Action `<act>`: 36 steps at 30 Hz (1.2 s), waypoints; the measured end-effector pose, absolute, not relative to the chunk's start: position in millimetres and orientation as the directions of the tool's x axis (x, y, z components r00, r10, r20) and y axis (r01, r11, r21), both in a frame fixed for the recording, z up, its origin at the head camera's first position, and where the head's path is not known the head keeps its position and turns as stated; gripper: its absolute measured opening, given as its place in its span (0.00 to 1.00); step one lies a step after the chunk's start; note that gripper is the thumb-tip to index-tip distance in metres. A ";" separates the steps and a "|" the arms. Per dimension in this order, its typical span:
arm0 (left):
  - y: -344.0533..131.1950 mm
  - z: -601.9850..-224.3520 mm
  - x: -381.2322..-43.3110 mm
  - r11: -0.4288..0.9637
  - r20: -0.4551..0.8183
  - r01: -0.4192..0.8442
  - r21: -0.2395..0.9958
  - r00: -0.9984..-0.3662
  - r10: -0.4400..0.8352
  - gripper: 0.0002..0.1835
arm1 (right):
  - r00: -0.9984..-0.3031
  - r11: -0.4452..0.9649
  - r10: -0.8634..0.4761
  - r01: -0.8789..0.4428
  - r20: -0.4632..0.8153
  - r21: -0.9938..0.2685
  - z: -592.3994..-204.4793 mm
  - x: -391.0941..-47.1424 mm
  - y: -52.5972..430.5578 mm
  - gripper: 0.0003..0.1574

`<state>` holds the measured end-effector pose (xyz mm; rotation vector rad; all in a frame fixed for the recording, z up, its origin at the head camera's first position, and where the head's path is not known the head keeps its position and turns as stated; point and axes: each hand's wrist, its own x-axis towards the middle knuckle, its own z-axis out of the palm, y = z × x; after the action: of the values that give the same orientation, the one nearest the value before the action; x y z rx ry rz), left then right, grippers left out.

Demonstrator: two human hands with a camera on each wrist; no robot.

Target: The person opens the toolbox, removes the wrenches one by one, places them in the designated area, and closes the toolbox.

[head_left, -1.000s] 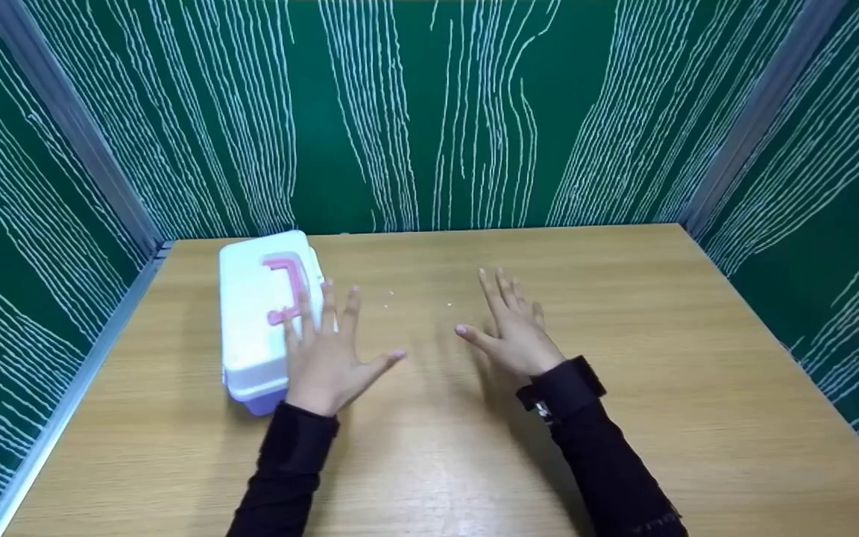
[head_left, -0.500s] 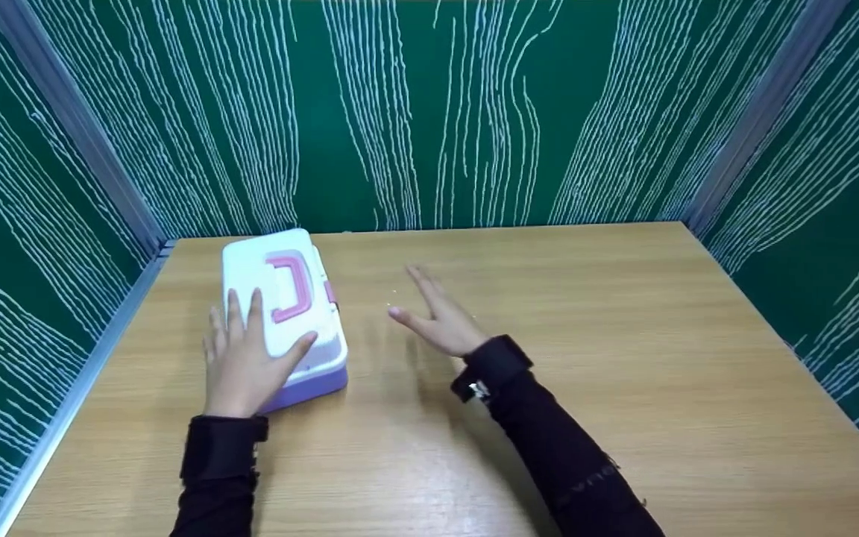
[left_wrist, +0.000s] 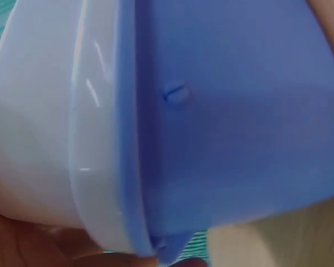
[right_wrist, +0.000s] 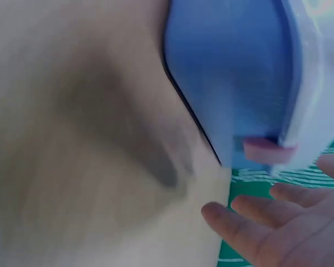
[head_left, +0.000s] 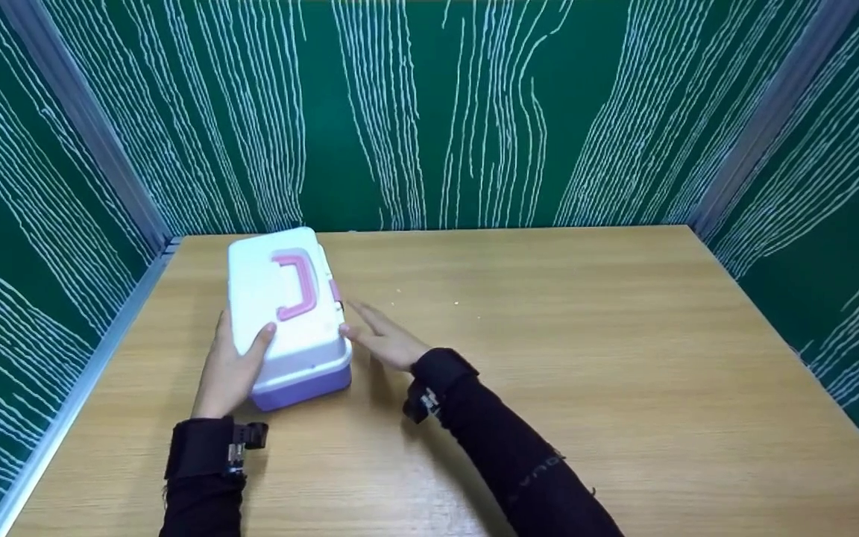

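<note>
A storage box (head_left: 258, 283) with a white lid, a purple base (left_wrist: 239, 139) and a pink carrying handle (head_left: 307, 287) lies closed at the left of the table. My left hand (head_left: 228, 373) holds its near left side, thumb on top of the lid and fingers down the side, mostly hidden in the head view. On the box's right side is a pink latch (right_wrist: 267, 151). My right hand (head_left: 388, 341) is beside that side, fingers extended and thumb tip close to the lid's edge. In the right wrist view its fingers stand spread below the latch, holding nothing.
The wooden table (head_left: 586, 358) has a few tiny white specks (head_left: 456, 303) right of the box. Green walls (head_left: 474, 149) with white wavy lines rise at the back and both sides. A metal rail (head_left: 86, 365) runs along the left edge.
My left hand has moved left from over the box's right part to its left side and settled there. My right hand has moved left across the table up to the box.
</note>
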<state>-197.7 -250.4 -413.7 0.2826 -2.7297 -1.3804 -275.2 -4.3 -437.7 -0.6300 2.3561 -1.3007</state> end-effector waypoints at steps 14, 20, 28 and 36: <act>-251.5 -416.1 -196.2 0.581 -0.023 -0.130 0.804 -0.982 -0.188 0.51 | -0.756 0.179 -0.648 -0.032 -0.094 -0.983 -444.2 -269.2 -19.4 0.39; -252.3 -416.8 -196.1 0.571 -0.020 -0.104 0.814 -0.988 -0.151 0.51 | -0.773 0.173 -0.628 -0.019 -0.095 -0.985 -443.9 -269.3 -15.9 0.38; -244.4 -416.1 -197.5 0.556 -0.029 -0.091 0.826 -0.992 -0.119 0.52 | -0.783 0.209 -0.615 -0.045 -0.095 -0.977 -440.6 -269.5 -1.0 0.40; -225.2 -421.3 -200.5 0.549 0.023 -0.010 0.836 -0.998 -0.053 0.50 | -0.782 0.163 -0.622 -0.081 -0.039 -0.983 -442.8 -265.0 25.2 0.40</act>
<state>-200.5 -225.2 -421.3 0.0549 -2.7246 -1.4693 -265.0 25.2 -442.8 -0.6654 2.0092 -1.6548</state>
